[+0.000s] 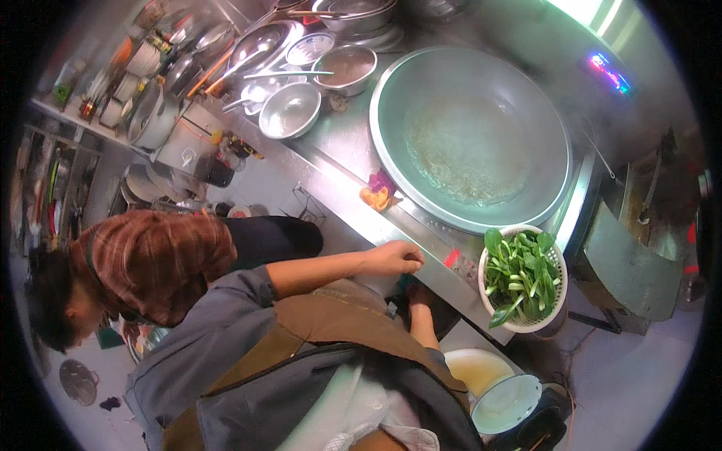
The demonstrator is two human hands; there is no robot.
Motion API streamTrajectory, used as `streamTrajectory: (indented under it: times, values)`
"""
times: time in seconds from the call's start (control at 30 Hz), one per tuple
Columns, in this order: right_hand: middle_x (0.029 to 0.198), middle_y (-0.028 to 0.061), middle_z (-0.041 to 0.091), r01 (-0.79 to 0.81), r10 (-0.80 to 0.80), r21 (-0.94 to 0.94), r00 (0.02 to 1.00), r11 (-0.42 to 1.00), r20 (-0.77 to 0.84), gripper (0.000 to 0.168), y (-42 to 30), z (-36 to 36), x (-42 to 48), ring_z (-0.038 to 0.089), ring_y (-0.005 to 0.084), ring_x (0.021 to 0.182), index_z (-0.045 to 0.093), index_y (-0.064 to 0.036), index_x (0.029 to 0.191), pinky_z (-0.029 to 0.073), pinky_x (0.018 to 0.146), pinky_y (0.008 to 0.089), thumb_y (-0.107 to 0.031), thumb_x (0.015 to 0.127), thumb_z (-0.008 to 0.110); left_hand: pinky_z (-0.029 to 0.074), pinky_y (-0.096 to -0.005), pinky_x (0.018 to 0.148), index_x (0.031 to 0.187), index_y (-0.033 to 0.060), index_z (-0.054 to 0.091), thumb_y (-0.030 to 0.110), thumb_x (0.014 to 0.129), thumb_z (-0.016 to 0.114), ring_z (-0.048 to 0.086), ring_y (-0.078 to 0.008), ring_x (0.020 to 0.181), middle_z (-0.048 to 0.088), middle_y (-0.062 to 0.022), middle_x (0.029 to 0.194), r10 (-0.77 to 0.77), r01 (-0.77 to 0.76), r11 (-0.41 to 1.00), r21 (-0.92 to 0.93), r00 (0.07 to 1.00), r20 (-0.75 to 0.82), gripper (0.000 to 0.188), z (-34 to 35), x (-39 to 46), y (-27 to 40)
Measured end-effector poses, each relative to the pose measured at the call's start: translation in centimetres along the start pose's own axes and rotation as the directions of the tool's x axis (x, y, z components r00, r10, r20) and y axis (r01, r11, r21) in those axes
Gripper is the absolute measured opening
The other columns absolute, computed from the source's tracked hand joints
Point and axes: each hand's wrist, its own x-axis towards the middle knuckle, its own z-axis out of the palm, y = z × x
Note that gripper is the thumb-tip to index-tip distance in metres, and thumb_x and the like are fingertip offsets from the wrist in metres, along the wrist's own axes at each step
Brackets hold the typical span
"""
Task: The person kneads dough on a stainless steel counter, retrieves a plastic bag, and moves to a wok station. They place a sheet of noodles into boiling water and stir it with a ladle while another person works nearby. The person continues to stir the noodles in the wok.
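My left hand (396, 258) is held above the metal counter's front edge, its fingers curled, with nothing visible in them. Lower down, my right hand (418, 295) is below that edge, beside a dark green thing; its fingers are partly hidden in shadow. A very large metal wok (468, 129) is set into the counter, with some bubbling liquid at its bottom and steam over it. At the wok's near right rim stands a white perforated plastic basket (562, 282) full of leafy greens (522, 276). An orange and purple cloth (378, 194) lies left of the wok.
Metal bowls (290, 110), a bowl of brown liquid (345, 66) and ladles are at the counter's back left. A co-worker (152, 265) bends over close on the left. Below the basket are a tub of yellowish liquid (476, 366) and a pale basin (507, 403). Shelves with stacked dishes stand far left.
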Motion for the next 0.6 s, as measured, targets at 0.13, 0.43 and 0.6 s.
streamTrajectory:
  times: [0.13,0.43,0.6]
  values:
    - [0.091,0.0086,0.068,-0.058,0.063,-0.132,0.997,0.99,0.033,0.017,1.9,-1.7,0.6,0.068,0.0259,0.074,0.062,-0.01,0.11,0.058,0.065,0.0422,-0.02,0.098,0.058,0.053,-0.0308,0.083,0.112,-0.0007,0.066,0.021,0.093,0.068,0.065,-0.0148,0.091,0.07,-0.0082,0.097,0.063,-0.063,0.998,0.008,0.998,0.028,0.029,0.1,0.1,2.5]
    - [0.084,0.0094,0.067,0.161,-0.185,-0.231,0.979,0.96,-0.084,0.013,5.4,-4.2,1.0,0.064,0.023,0.07,0.068,-0.002,0.101,0.053,0.063,0.038,-0.008,0.092,0.06,0.052,-0.0292,0.078,0.111,-0.0021,0.065,0.017,0.093,0.067,0.063,-0.0121,0.085,0.067,-0.004,0.091,-0.033,0.06,0.99,-0.124,0.977,0.211,0.027,-6.2,-0.9,0.8]
    - [0.099,0.0174,0.068,0.161,-0.16,-0.016,0.962,0.987,-0.22,0.021,6.0,-2.2,-7.5,0.069,0.029,0.082,0.058,0.004,0.115,0.061,0.069,0.0413,-0.004,0.098,0.049,0.053,-0.0301,0.079,0.108,-0.0011,0.066,0.019,0.095,0.067,0.062,-0.0127,0.084,0.066,-0.0047,0.091,-0.037,0.084,0.988,-0.127,0.943,0.332,0.024,-10.8,-0.8,-2.4]
